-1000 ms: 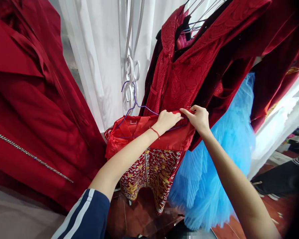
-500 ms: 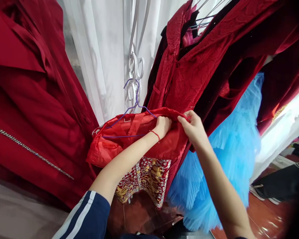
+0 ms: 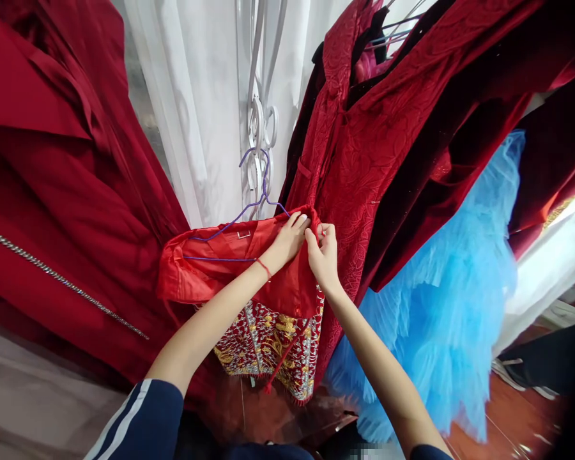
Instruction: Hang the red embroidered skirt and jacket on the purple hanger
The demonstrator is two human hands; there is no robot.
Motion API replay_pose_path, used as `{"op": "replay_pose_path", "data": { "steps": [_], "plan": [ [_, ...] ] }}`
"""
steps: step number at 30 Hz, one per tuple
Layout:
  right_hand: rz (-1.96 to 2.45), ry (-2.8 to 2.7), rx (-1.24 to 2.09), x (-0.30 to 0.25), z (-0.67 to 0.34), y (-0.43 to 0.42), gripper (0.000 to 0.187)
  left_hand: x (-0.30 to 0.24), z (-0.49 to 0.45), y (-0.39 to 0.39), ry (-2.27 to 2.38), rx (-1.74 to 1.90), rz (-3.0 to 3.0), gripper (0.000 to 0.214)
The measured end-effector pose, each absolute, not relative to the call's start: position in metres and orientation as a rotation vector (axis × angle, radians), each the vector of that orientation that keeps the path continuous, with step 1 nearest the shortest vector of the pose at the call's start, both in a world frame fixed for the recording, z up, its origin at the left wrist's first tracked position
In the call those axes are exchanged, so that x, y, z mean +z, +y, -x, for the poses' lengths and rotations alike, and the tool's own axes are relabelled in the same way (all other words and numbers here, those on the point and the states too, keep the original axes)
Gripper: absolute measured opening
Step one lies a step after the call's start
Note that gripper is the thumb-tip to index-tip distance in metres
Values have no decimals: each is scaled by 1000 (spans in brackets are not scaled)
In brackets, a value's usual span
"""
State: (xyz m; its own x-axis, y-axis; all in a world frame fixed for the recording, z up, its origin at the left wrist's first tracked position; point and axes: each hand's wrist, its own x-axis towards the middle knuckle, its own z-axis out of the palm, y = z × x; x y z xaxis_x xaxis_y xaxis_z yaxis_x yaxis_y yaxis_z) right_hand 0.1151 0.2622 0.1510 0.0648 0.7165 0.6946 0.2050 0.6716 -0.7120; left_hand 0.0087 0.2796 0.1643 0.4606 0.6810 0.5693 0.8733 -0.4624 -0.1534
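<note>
A red satin-lined garment (image 3: pixel 287 287) with gold-and-silver embroidery (image 3: pixel 282 332) along its lower part is draped around a thin purple clothes hanger (image 3: pixel 234 220). My left hand (image 3: pixel 290 241) reaches inside the opening, its fingers bent over the hanger's right end, which they hide. Close beside it, my right hand (image 3: pixel 324 255) pinches the right edge of the garment between thumb and fingers. The left side of the garment surrounds the hanger's other end. A red cord with a tassel (image 3: pixel 282 361) dangles over the embroidery.
Large dark red gowns (image 3: pixel 52 179) hang at left, and a red patterned dress (image 3: pixel 359 166) at right. A fluffy blue tulle dress (image 3: pixel 441 306) stands beyond it. White curtains (image 3: pixel 186 96) and a white scrolled metal stand (image 3: pixel 257 121) are behind. Someone's dark-clothed leg (image 3: pixel 551 351) shows far right.
Both hands have moved left and closer together, drawing the garment's right side in to the hanger's end. More embroidery and the hanging cord now show.
</note>
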Motion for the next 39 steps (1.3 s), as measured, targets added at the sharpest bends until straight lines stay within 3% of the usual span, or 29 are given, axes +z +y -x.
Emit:
{"op": "replay_pose_path", "data": {
  "steps": [3,8,12,13,17,28,34,39],
  "plan": [
    [808,-1488,430,146,-108,263,16,153,19,234,-1181,-737,2258,43],
    [778,-1719,375,147,-103,272,33,122,72,147,-1409,-1070,1907,43],
    [698,-2028,374,159,-116,295,28,131,141,127,-2030,-1259,1129,79],
    [669,-2106,371,164,-121,300,30,136,158,129,-2210,-1211,1161,79],
    [545,-2376,293,179,-137,314,31,153,200,138,-2536,-861,1550,42],
    [595,-2543,-323,183,-129,311,15,220,197,161,-2429,118,1799,40],
    [585,-2563,-525,176,-124,304,20,232,162,157,-2311,7,1707,38],
    [559,-2463,-563,175,-111,297,24,235,158,159,-2296,-412,1672,37]
  ]
}}
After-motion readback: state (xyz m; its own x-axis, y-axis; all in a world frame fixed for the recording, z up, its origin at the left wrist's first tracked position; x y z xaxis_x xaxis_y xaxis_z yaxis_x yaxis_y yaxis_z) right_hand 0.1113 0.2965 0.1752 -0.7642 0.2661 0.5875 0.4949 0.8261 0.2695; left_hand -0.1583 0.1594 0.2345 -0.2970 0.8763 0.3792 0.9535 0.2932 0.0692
